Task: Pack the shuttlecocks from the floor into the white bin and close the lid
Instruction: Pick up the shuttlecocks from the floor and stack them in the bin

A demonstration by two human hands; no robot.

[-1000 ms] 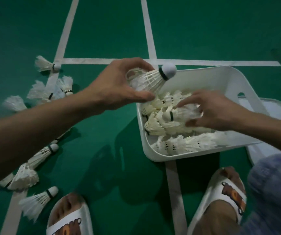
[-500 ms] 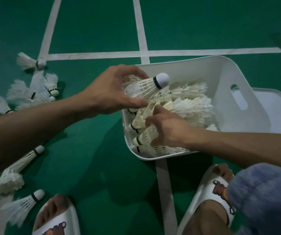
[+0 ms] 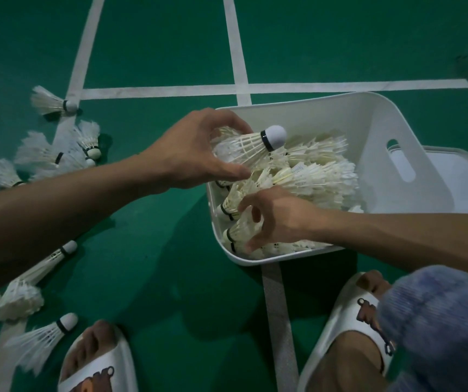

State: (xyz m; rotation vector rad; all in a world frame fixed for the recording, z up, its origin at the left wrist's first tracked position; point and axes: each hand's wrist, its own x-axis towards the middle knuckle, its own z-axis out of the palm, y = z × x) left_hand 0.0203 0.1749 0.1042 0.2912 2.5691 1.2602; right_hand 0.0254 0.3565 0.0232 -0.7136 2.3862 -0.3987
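Packing under way: a person's left hand (image 3: 190,154) carries a white feathered shuttlecock with a black-banded cork tip (image 3: 249,145) over the near-left corner of the white plastic bin (image 3: 326,114), its grip closed round the feather skirt. The right hand (image 3: 278,219), over the middle of the pile a second ago, has dropped to that same corner. Its grip is curled round one of the packed shuttlecocks (image 3: 317,179), apparently to make room. The held shuttlecock has come lower. Loose shuttlecocks (image 3: 39,336) lie on the green court floor (image 3: 156,278) at left, and the white lid (image 3: 458,171) lies beside the bin: packing looks far from finished.
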